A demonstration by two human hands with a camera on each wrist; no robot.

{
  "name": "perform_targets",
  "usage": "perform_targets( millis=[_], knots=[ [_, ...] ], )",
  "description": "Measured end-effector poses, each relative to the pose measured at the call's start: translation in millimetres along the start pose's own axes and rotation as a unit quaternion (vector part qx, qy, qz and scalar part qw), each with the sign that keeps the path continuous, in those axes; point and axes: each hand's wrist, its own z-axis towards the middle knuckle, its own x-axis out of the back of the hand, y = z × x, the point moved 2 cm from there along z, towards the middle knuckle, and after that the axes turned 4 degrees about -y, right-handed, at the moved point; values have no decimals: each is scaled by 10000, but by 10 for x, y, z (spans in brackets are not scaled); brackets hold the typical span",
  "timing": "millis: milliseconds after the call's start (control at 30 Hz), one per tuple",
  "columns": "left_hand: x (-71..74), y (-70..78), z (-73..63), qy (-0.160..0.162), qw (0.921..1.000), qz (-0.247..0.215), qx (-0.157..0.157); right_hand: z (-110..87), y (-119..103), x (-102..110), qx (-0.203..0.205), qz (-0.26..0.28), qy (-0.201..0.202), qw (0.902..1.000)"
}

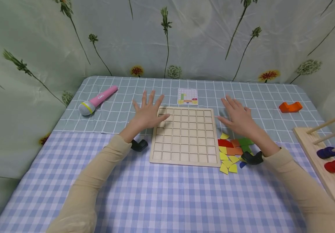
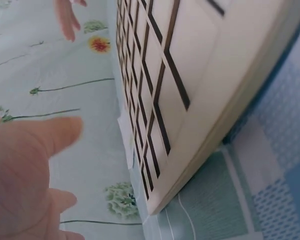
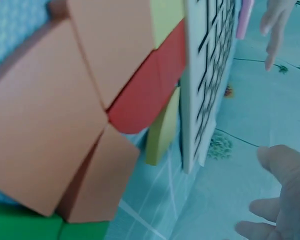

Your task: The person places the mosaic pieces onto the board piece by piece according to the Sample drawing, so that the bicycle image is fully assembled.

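Observation:
A square wooden grid board (image 1: 184,136) lies on the table between my two hands. My left hand (image 1: 147,113) spreads its fingers over the board's upper left corner, the thumb reaching across the grid, and holds nothing. On the other side my right hand (image 1: 238,118) hovers beside the board's right edge with straight fingers and nothing in it. Below that hand lies a loose pile of flat pieces: yellow pieces (image 1: 223,156), a red piece (image 1: 224,143), orange pieces (image 1: 234,151) and green pieces (image 1: 246,142). Behind the board lies a pattern card (image 1: 187,96) with a coloured grid.
At the back left lies a pink toy microphone (image 1: 97,100). An orange block (image 1: 290,107) sits at the back right. A wooden bead rack (image 1: 316,161) with blue and red beads stands along the right edge. Checked cloth (image 1: 167,197) covers the front.

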Motion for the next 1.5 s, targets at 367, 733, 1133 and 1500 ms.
perform_targets(
  millis=[367,733,1133,1500],
  knots=[
    [-17,-89,-177,358,9945,-767,-621,-297,31,93,399,406,533,9970],
    [-139,-230,-367,160,9853,-1404,-962,-674,300,41,724,524,1031,9906],
    [-313,-425,-422,199,9695,-1892,-1547,-765,652,32,819,618,925,9904],
    [-373,-467,-391,-170,9582,-2177,-1848,-772,949,-130,345,1435,-638,9870]
  ],
)
